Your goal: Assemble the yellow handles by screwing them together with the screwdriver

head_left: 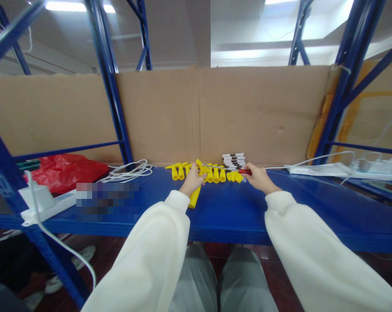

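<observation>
My left hand (193, 178) is closed around a yellow plastic tube-shaped piece (194, 198), whose wide end points down toward me. In my right hand (257, 177) is a screwdriver (245, 172) with a red handle. Its thin metal shaft runs left to the top of the yellow piece; whether the tip is touching cannot be made out. Behind and beside my left hand stands a row of similar yellow pieces (216, 174). Several small yellow parts (235, 177) lie just left of the screwdriver handle. White and dark small sticks (233, 160) are stacked behind them.
Everything rests on a blue shelf (228, 212) backed by a cardboard panel (247, 112). To the left are a red plastic bag (70, 171), a coiled white cable (131, 171) and a power strip (57, 206). White packets (338, 170) and cables lie at the right.
</observation>
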Demonstrator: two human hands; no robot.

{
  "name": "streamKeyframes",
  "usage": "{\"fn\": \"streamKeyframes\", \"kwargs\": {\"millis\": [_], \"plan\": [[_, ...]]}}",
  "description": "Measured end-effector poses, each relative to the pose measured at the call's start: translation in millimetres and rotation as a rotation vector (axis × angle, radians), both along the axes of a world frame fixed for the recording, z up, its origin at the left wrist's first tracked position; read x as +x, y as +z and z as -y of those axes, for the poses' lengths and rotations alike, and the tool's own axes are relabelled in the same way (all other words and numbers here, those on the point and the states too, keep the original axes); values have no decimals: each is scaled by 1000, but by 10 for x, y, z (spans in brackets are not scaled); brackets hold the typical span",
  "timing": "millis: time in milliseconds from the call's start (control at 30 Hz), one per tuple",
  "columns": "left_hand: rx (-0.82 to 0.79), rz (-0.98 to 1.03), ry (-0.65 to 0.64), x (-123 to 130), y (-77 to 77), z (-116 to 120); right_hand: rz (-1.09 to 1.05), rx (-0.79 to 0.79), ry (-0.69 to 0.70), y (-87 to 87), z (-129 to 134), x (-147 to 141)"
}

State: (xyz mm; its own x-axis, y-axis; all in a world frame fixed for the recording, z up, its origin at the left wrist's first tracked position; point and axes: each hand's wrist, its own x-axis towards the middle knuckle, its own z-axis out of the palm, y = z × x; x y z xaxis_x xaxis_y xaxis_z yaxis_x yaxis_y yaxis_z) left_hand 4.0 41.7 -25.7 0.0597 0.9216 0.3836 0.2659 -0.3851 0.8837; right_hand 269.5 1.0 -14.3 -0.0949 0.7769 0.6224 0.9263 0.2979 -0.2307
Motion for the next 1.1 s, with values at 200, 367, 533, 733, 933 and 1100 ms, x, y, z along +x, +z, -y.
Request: {"fn": "streamKeyframes", "kwargs": {"millis": [200,367,533,733,933,1100], "plan": [[10,-4,21,-4,18,52,16,52,8,-8,-4,14],[72,-119,77,-37,52,93,49,129,-47,11,23,-4],[116,-212,126,-53,81,120,137,159,-93,30,51,-22],[132,-240,156,-38,101,164,202,37,-211,63,129,-107],[156,-275,165,-36,95,168,271,47,-136,95,149,-134],[157,-261,161,-34,90,168,268,38,-142,77,133,-115]]}}
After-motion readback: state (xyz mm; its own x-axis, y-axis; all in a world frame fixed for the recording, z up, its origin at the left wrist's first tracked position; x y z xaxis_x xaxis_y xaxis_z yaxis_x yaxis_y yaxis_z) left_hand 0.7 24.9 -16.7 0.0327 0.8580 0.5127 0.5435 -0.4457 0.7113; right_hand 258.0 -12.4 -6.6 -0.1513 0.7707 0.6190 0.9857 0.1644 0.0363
